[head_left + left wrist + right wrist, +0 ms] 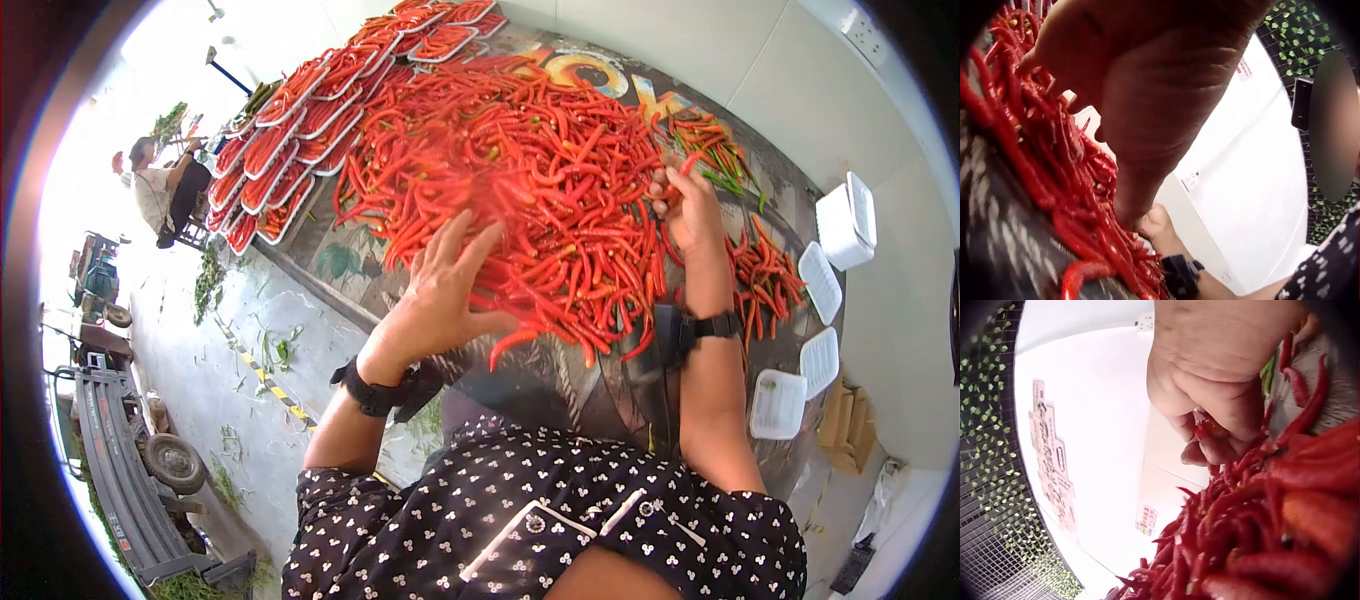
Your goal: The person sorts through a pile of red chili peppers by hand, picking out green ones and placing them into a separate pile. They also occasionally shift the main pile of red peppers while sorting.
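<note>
- Head view: pile of red chilies (570, 200) is covering the middle of the table (325, 255); a hazy red patch is blurring part of its detail.
- Left hand (440, 290) is hovering over or resting on the pile's near edge, fingers spread and released; can't tell which. No chili is showing in its grasp.
- Left wrist view: palm is in shadow and filling the upper part, hiding most of the finger surfaces. Chilies are lying close beside it.
- Right hand (690, 210) is pinching a red chili (1202, 430) at the pile's right side, fingers curled. Grip is covering most of that chili, so its full length is hard to make out.
- Smaller mixed heap of green and red chilies (725, 155) is lying beyond the right hand; another small red heap (768, 280) is sitting right of the right forearm, which is hiding part of it.
- Filled trays (270, 145) are stacking up at the far left, overlapping, so lower ones are partly hidden.
- White trays (778, 404) are lying along the right side, with a nested stack (848, 222) near the wall.
- Lens rim is cutting off the vehicle (110, 450) on the floor at left.
</note>
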### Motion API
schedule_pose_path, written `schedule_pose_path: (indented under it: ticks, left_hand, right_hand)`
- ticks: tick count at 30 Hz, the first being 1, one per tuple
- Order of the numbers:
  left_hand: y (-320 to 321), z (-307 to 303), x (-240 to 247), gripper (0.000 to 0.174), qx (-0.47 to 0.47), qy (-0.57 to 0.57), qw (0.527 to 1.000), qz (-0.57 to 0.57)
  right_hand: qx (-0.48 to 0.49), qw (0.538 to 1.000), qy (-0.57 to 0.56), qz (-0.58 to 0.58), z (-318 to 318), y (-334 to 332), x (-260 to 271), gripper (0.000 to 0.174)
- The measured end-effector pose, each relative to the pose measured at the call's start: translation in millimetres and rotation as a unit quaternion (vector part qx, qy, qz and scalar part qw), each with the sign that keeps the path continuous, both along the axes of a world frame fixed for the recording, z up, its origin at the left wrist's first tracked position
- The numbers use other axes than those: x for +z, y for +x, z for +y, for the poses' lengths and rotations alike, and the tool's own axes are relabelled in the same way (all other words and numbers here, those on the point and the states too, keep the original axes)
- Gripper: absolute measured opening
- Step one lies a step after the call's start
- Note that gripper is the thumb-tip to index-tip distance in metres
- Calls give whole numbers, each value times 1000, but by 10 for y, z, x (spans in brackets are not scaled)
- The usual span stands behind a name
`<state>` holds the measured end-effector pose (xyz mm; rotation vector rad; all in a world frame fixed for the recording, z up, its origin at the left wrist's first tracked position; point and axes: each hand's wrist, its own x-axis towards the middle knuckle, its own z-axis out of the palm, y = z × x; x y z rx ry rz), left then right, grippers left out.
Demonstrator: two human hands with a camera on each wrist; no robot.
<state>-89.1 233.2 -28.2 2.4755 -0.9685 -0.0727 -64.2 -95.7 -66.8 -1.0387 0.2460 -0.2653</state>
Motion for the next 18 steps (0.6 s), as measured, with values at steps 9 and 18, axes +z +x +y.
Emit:
schedule_pose_path:
  ticks: [9, 18]
  left_hand:
    - [-174, -160, -119, 101, -28, 89, 994, -63]
    - [22, -325, -187, 90, -47, 142, 984, -97]
  right_hand:
    - [38, 805, -587, 73, 411, -368, 590, 53]
    - [180, 559, -793, 163, 813, -982, 517, 95]
